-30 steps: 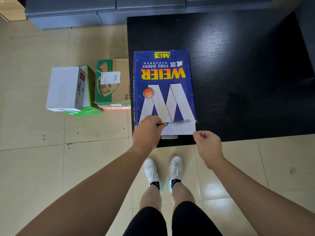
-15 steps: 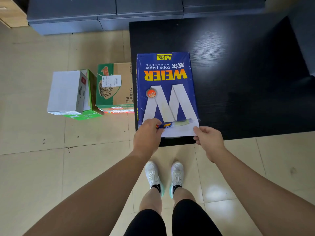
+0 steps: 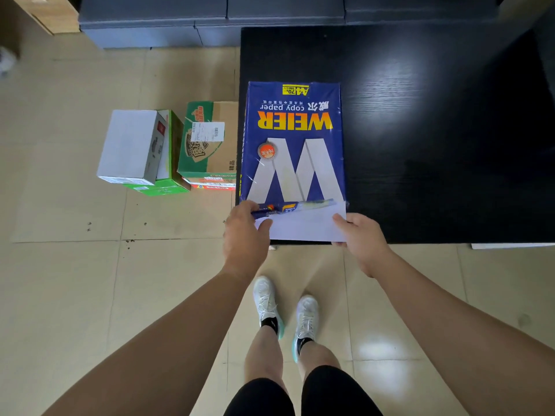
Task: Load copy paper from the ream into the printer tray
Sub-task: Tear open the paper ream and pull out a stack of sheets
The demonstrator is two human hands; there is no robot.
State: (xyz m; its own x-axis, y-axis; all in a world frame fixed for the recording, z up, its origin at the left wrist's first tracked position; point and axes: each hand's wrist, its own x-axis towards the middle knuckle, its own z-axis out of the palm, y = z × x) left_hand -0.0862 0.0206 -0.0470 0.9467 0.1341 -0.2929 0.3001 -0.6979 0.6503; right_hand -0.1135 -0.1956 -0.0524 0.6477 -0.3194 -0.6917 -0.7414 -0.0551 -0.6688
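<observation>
A person is looking straight down at their own two bare arms, reaching toward a black tabletop point(image 3: 420, 115) that is filling the upper right of the frame. A blue-wrapped ream point(image 3: 292, 139) of copy paper is lying flat near the tabletop's left edge, its printed lettering upside down from this viewpoint, its near end sitting at the front edge, within easy reach. The wrapper point(image 3: 292, 206) is already torn open at that near end and is bunching into a crumpled band, leaving white paper point(image 3: 303, 225) exposed below it.

The left hand point(image 3: 246, 235), at centre frame, is closing its grip on the left corner, fingers on the bunched wrapper and thumb lying on the bare sheets, probably to keep the wrapping back and steady the pack. The right hand point(image 3: 359, 235) is pinching the right corner of the exposed paper, thumb on top and fingers underneath, seemingly ready to draw a stack out toward the body.

No printer or tray is showing anywhere, so loading is judged to be at an early stage. On the tiled floor point(image 3: 75, 280), left of the tabletop, several cardboard boxes point(image 3: 168, 151) are sitting together. White sneakers point(image 3: 285, 310) are showing below the hands.
</observation>
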